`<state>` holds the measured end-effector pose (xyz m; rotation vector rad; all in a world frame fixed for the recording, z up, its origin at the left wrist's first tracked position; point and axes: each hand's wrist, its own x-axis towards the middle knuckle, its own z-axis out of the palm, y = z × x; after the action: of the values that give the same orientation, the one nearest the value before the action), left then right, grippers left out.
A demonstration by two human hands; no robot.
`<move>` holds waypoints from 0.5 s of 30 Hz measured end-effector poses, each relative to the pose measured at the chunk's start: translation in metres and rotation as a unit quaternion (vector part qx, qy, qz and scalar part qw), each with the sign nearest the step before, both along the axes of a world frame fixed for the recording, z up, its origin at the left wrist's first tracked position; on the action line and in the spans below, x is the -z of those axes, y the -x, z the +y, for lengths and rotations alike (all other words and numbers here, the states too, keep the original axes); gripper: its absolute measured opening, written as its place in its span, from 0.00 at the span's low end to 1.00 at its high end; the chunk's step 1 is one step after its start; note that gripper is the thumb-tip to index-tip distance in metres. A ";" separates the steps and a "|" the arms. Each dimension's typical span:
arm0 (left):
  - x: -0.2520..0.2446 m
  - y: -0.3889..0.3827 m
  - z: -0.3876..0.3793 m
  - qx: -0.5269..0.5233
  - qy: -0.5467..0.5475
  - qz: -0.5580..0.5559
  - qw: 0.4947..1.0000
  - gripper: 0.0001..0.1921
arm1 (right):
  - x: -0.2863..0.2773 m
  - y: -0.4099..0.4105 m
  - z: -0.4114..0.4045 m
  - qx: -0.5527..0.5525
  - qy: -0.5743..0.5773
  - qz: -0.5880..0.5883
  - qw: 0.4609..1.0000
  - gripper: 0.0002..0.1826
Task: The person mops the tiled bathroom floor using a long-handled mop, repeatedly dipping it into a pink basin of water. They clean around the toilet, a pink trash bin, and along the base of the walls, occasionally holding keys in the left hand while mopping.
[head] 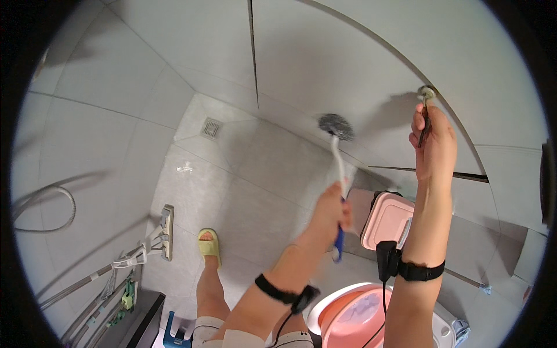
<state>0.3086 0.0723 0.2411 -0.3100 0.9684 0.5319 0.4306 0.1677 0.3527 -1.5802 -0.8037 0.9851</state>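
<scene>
My left hand (332, 209) grips the blue and white handle of a long-handled scrub brush (338, 157). The round, dark grey bristle head (336, 126) is blurred and lies at the lower part of a pale panel (300, 65); I cannot tell if it touches. Farther right and higher, my right hand (435, 135) has its fingers around a narrow metal lever-like fitting (425, 124). A round base (427, 92) joins that fitting to the panel near its curved-looking edge.
A pink lidded bin (387, 222) stands below my right forearm, with pink basins (348, 324) nearer me. Leftward are a floor drain (212, 128), a flat mop (167, 232), a shower hose (72, 204) and a blue plastic object (176, 339). My foot wears a yellow slipper (209, 248).
</scene>
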 end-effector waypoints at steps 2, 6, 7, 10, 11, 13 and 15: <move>0.003 0.010 0.015 -0.040 -0.035 -0.006 0.999 0.17 | 0.001 -0.001 0.000 -0.010 -0.006 -0.013 1.000 0.13; -0.026 0.012 -0.025 0.018 -0.103 0.007 0.994 0.17 | 0.002 0.000 -0.001 -0.007 -0.002 -0.006 1.000 0.13; -0.034 0.009 -0.038 0.036 -0.144 -0.007 0.989 0.18 | 0.002 0.000 -0.001 -0.008 -0.004 -0.004 1.000 0.13; -0.036 0.007 -0.045 0.039 -0.215 -0.012 0.976 0.19 | 0.001 -0.001 0.000 -0.015 -0.002 -0.004 1.000 0.13; -0.032 0.009 -0.039 0.042 -0.166 0.033 0.985 0.19 | 0.000 -0.001 0.001 -0.028 -0.017 -0.009 0.999 0.13; -0.021 0.016 -0.017 0.037 -0.091 0.071 0.993 0.18 | -0.001 -0.002 0.000 -0.023 0.008 -0.005 1.000 0.13; -0.017 0.022 -0.003 -0.031 -0.117 0.076 0.990 0.18 | -0.002 -0.001 -0.003 -0.017 0.014 -0.004 1.000 0.13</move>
<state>0.2869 0.0693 0.2582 -0.0891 1.0331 0.7274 0.4316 0.1649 0.3542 -1.6001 -0.8274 1.0194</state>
